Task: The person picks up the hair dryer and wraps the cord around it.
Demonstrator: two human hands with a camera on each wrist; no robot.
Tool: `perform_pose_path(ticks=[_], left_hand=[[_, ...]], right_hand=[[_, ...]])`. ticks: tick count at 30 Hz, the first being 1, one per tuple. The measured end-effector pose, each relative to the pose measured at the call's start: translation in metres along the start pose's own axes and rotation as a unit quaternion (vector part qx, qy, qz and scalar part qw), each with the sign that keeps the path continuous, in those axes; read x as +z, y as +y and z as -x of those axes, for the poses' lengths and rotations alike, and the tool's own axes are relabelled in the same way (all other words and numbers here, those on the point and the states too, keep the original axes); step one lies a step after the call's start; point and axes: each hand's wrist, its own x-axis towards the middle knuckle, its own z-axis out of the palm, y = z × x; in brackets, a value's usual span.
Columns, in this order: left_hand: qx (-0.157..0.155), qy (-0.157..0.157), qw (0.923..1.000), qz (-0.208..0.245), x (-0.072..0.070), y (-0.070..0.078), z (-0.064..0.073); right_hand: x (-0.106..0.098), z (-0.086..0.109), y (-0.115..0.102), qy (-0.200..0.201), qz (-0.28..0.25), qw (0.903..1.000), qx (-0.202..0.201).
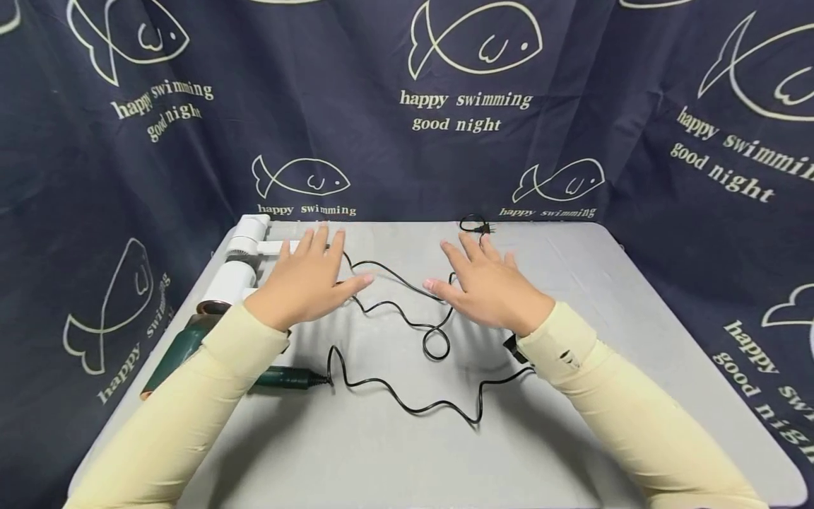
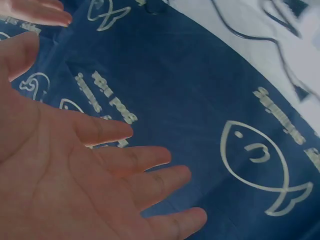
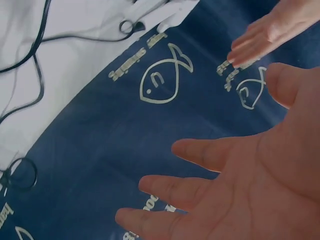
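My left hand (image 1: 308, 277) is held over the left-middle of the table, fingers straight and spread, holding nothing. Level with it on the other side, my right hand (image 1: 491, 286) has its fingers spread too. In the wrist views, both the left palm (image 2: 50, 170) and the right palm (image 3: 270, 185) are bare. Nearest the left hand lies a white hair dryer (image 1: 248, 235), its handle partly behind the fingers. A second white hair dryer (image 1: 230, 281) with a coppery rim lies in front of it. Beneath the left forearm is a dark green hair dryer (image 1: 178, 353), partly hidden by the sleeve.
Black cords (image 1: 413, 410) wind across the grey-white table (image 1: 407, 466), some passing behind the right hand and wrist. A two-pin plug (image 1: 487, 228) lies by the far edge. A dark blue curtain (image 1: 356, 78) with fish prints stands behind and on both sides.
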Motion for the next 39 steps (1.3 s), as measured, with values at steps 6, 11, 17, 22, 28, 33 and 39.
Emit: perform_pose_path(ticks=[6, 11, 17, 22, 28, 33, 39], left_hand=[[-0.021, -0.003, 0.9998, -0.004, 0.002, -0.032, 0.028], [-0.044, -0.013, 0.9989, 0.014, 0.005, -0.053, 0.048], [-0.060, -0.008, 0.9980, 0.015, 0.011, -0.074, 0.068], [-0.074, -0.016, 0.9971, 0.008, 0.020, -0.089, 0.083], [-0.092, -0.031, 0.9953, 0.004, 0.029, -0.105, 0.101], [-0.103, -0.032, 0.9942, 0.007, 0.036, -0.116, 0.113], [-0.127, -0.028, 0.9909, 0.034, 0.043, -0.126, 0.126]], right_hand=[[0.008, 0.008, -0.014, 0.010, 0.009, 0.9981, -0.061], [0.016, 0.017, -0.025, 0.025, 0.006, 0.9930, -0.115], [0.027, 0.027, -0.038, 0.034, -0.013, 0.9857, -0.165], [0.040, 0.032, -0.047, 0.028, -0.013, 0.9798, -0.197], [0.052, 0.037, -0.055, -0.007, -0.005, 0.9778, -0.209], [0.059, 0.041, -0.059, -0.021, 0.002, 0.9751, -0.221], [0.064, 0.044, -0.062, -0.013, -0.001, 0.9710, -0.239]])
